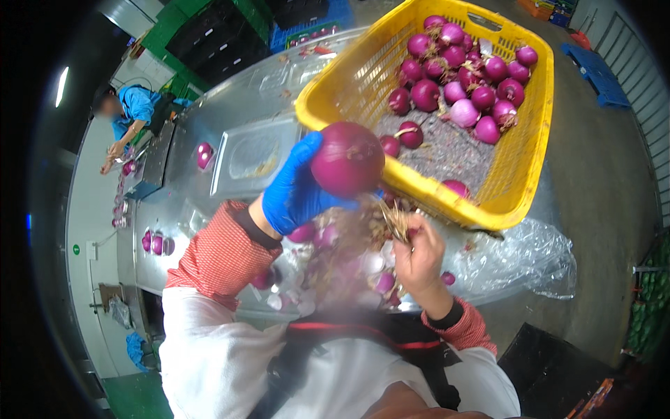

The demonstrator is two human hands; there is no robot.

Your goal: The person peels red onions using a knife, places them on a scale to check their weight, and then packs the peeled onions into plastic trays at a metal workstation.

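My left hand [296, 191], in a blue glove, holds a large red onion [348, 158] up near the crate's front corner. My bare right hand [421, 254], lower and to the right, pinches a tuft of dry onion roots or stalk [396, 220]; a dark thin edge shows at its fingers, too unclear to name. Beneath the hands, partly blurred, lie onion scraps and peelings [335, 262] with several small red onions [385, 283] among them. A yellow plastic crate [419, 186] stands tilted in the view beyond the hands, with many red onions [455, 55] on a grey lining.
On the metal table [188, 128] lie a clear plastic tray [256, 154] and packs of onions [157, 243]. Clear plastic film [528, 262] hangs at the right edge. A co-worker in blue [138, 107] works at the far left. A black crate [555, 351] stands lower right.
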